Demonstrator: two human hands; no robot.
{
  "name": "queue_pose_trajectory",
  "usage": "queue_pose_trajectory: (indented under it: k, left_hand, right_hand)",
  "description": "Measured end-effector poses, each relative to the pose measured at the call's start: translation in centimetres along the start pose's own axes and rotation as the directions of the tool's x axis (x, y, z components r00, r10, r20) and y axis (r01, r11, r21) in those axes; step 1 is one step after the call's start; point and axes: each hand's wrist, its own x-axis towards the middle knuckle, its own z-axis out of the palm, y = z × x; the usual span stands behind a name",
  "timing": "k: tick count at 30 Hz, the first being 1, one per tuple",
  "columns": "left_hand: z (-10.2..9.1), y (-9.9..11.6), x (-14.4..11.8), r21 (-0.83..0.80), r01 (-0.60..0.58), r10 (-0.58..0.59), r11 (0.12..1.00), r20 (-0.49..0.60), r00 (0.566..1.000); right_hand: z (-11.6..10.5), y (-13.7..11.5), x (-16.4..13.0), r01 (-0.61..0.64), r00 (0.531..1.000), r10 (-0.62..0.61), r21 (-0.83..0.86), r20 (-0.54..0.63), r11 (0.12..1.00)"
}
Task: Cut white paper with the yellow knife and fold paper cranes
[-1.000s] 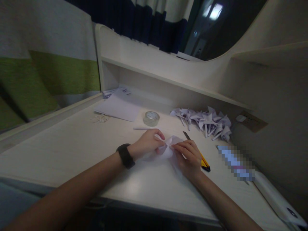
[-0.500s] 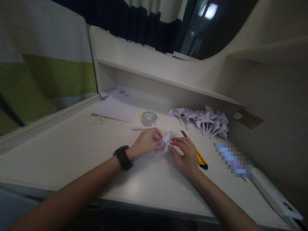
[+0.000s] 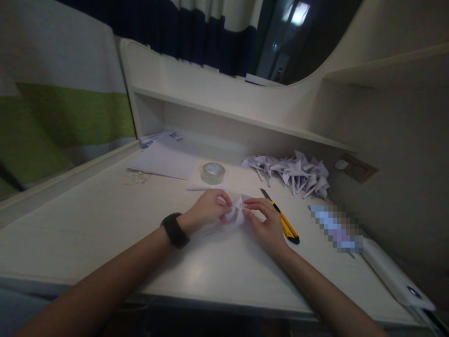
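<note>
A white paper pinwheel (image 3: 239, 204) is held between my two hands above the desk. My left hand (image 3: 210, 206), with a dark watch on its wrist, pinches the left side of the folded paper. On the other side my right hand (image 3: 265, 223) has its thumb and fingers closed on the pinwheel near its middle. Just right of that hand lies a yellow utility knife (image 3: 287, 227) with its blade out. Behind my left hand are a rolled paper stick (image 3: 199, 189) and a roll of clear tape (image 3: 213, 173).
Several finished paper pinwheels (image 3: 296, 173) lie in a heap at the back right. A stack of white paper (image 3: 163, 159) rests at the back left, with rubber bands (image 3: 136, 178) before it. A blurred-out item (image 3: 335, 229) and a white device (image 3: 389, 271) line the right edge.
The pinwheel's paper has been turned or folded further between my fingers, and less of it shows. The whole view has shifted slightly; the desk items stay put.
</note>
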Motion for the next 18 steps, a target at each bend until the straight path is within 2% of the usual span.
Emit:
queue_pose_trajectory:
  k: [12,18]
  left_hand:
    - [0.1,-0.5,0.3,-0.010,-0.060,0.060,0.998,0.001,0.998]
    - [0.3,-1.1,0.4,0.075,-0.056,0.061,0.996,-0.058,0.996]
  right_hand:
    - [-0.1,0.1,-0.1,0.015,0.998,-0.014,-0.017,0.067,1.000]
    - [-0.1,-0.1,-0.3,0.004,0.991,0.001,-0.034,0.134,0.999]
